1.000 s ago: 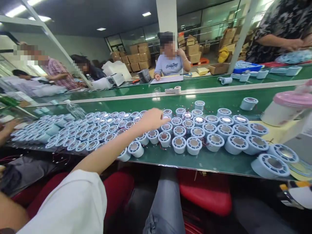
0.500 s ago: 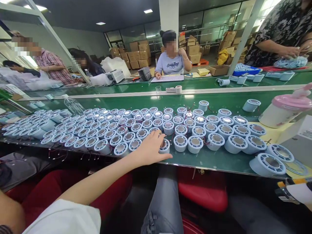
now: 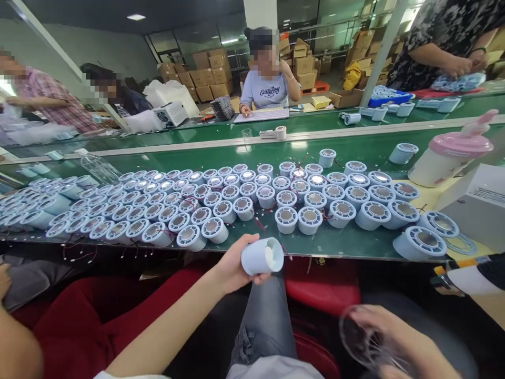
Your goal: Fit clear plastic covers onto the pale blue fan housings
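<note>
Lifted: light-blue plastic cylinder (image 3: pixel 255 258) | left hand (image 3: pixel 233 268) curled round it | mouth rightward, long axis near-level | right hand (image 3: pixel 396 331) gripping clear, spoked ring (image 3: pixel 370 345), blurred

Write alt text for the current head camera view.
The left hand holds a light-blue cylindrical housing in front of a green workbench crowded with similar housings. The blurred right hand seems to hold a round spoked part. Co-workers appear beyond the bench.

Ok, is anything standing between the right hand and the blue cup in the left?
Nothing visible. The right hand, blurred with a round spoked part, is apart from the cup; a red chair and a leg show behind the gap. The left hand grips the cup's left side, leaving its open end uncovered.
</note>
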Demonstrator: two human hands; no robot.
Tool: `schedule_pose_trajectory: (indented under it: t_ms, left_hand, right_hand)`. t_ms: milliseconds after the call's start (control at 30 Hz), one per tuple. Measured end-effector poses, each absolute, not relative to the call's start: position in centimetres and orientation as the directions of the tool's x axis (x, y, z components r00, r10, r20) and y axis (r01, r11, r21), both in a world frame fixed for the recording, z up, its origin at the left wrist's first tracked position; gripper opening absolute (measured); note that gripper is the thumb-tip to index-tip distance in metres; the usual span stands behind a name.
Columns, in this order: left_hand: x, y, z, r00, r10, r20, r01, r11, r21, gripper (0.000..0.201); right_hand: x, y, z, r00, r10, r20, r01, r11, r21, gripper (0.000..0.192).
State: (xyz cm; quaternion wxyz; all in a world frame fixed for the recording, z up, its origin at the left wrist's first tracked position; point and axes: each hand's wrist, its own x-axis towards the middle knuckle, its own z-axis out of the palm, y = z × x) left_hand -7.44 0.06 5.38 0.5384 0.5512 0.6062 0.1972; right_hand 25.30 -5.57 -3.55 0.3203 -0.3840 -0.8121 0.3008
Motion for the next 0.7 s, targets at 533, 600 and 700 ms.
schedule_pose_trajectory:
  t_ms: [533,600,700]
  left_hand:
    - [0.2,0.8,4.0,0.702,0.575,-0.42,0.444,0.108,0.89,0.024]
    - [0.2,0.1,4.5,0.667,0.693,-0.275,0.491,-0.131,0.861,0.025]
    - [0.1,-0.8,4.0,0.61,0.781,-0.131,0.469,-0.224,0.854,0.027]
  right_hand:
    - [20.9,-4.8,0.8,-0.453,0.886,0.101,0.729,0.433,-0.53,0.021]
    - [21.1,-5.0,1.0,-0.452,0.892,0.019,0.642,0.34,-0.687,0.013]
    - [21.4,-5.0,1.3,-0.418,0.908,-0.023,0.489,0.203,-0.848,0.008]
